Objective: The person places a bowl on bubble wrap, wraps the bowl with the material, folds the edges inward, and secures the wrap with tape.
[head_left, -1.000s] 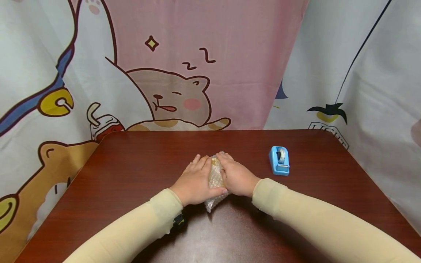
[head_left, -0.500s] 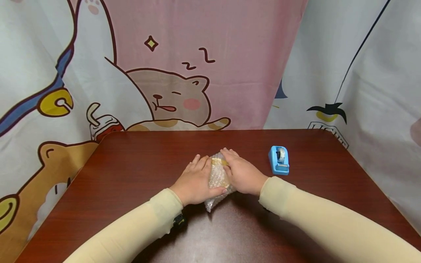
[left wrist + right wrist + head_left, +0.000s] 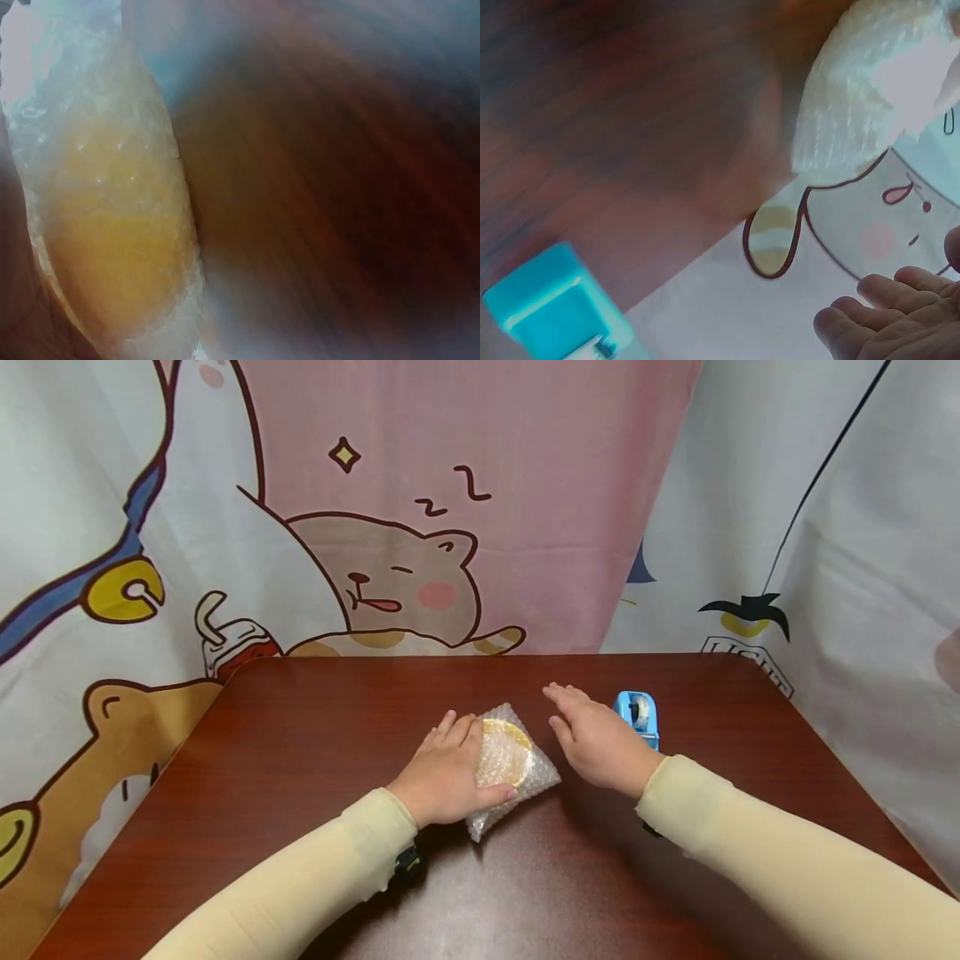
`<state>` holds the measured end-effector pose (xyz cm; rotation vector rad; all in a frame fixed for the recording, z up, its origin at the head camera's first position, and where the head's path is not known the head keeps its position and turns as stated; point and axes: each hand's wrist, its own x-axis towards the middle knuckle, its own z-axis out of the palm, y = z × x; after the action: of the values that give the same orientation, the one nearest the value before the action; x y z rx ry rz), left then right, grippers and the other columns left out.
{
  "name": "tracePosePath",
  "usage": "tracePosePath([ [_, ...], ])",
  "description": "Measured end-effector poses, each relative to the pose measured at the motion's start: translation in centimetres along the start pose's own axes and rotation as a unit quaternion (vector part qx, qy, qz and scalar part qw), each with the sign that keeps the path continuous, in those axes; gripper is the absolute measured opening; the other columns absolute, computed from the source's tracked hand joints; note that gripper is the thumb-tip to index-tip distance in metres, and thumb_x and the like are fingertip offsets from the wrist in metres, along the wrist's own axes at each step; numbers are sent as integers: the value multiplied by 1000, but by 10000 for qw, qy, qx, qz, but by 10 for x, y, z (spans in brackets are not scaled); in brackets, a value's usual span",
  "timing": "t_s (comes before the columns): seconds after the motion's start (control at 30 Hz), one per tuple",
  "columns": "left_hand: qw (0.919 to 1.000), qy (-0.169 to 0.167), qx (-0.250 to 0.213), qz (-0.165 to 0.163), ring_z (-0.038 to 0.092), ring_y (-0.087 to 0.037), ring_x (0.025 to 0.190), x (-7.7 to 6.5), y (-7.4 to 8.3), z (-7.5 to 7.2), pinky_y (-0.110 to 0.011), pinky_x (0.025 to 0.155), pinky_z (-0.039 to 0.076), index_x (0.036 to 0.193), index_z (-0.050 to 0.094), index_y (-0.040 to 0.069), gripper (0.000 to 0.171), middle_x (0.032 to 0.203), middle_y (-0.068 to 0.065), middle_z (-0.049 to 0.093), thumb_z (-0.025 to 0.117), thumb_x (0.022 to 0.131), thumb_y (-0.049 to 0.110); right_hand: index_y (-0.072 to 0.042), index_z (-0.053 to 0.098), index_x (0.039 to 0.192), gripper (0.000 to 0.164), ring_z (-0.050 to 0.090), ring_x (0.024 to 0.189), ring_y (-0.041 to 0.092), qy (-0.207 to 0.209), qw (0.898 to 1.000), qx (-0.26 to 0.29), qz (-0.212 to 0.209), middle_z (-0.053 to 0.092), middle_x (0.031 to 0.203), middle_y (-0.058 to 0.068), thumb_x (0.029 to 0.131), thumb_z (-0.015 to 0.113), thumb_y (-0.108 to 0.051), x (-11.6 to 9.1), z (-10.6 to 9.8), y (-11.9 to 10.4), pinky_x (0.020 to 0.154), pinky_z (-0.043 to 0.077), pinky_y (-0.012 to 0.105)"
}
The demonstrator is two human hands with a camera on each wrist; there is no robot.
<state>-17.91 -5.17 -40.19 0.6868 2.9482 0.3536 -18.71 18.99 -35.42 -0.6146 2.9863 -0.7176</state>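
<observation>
A bubble-wrapped package sits at mid-table in the head view. Through the wrap shows something round with a yellow border; its kind is hidden. My left hand holds the package's left side, thumb across its near part and fingers pointing away. In the left wrist view, the package shows yellow through the bubbles. My right hand is apart from it, fingers stretched out in the air. It overlaps a blue tape dispenser in the head view. In the right wrist view, the fingers hold nothing.
The brown wooden table spreads under both arms. Behind it hangs a curtain printed with cartoon animals. The tape dispenser stands at the table's back right.
My right hand has come off the package and moved right and away, toward the tape dispenser. The package's right part has spread into view. My left hand has stayed in place.
</observation>
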Motion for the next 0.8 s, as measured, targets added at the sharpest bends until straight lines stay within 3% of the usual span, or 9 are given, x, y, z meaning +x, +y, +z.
tracePosePath([
  [0.37,9999,-92,-45,-41,17,-40,163,0,0,0,-55,131,22,166,25,1,114,171,-17,31,58,89,80,4,44,156,52,46,148,45,303,9979,-400,412,48,159,27,110,51,-18,-12,-26,30,121,38,62],
  [0.4,9999,-91,-52,-43,17,-40,163,0,1,-1,-55,131,22,166,25,1,114,171,-17,32,58,90,80,4,45,156,52,50,145,45,359,9973,-438,467,51,156,27,110,51,-19,-13,-28,34,119,40,62],
  [0.47,9999,-87,-46,-44,18,-40,163,-1,1,-1,-56,131,22,166,26,1,114,170,-16,32,58,89,80,2,45,156,53,67,120,43,414,9962,-434,632,67,135,26,110,51,-22,-15,-32,42,107,50,60],
  [0.5,9999,-91,-24,-52,18,-40,163,-1,1,-2,-56,131,22,166,26,2,114,171,-16,32,58,89,80,2,45,156,53,70,109,41,458,9955,-430,710,70,126,25,110,52,-23,-15,-34,46,101,53,59],
  [0.6,10000,-72,-1,-54,19,-40,163,-1,1,-2,-56,131,22,166,26,2,114,171,-16,32,58,89,81,1,46,156,53,69,94,37,603,9931,-434,910,72,120,25,110,51,-26,-18,-38,59,93,55,58],
  [0.63,10000,-73,6,-50,19,-40,163,-1,1,-2,-56,131,22,166,26,2,115,171,-16,32,58,89,81,0,46,156,53,68,93,37,626,9923,-433,975,71,122,25,110,51,-26,-18,-40,63,92,55,59],
  [0.73,10000,-80,-5,-43,18,-40,163,-1,1,-2,-56,131,22,166,26,2,114,171,-17,32,57,89,81,1,46,155,53,63,118,42,699,9901,-498,1107,57,149,28,109,51,-26,-21,-42,73,104,50,67],
  [0.8,9999,-94,-10,-42,18,-40,163,-1,1,-2,-56,131,22,166,25,2,114,171,-16,32,57,89,81,1,44,156,55,60,123,46,631,9888,-518,1246,53,153,29,109,52,-27,-22,-44,79,107,48,68],
])
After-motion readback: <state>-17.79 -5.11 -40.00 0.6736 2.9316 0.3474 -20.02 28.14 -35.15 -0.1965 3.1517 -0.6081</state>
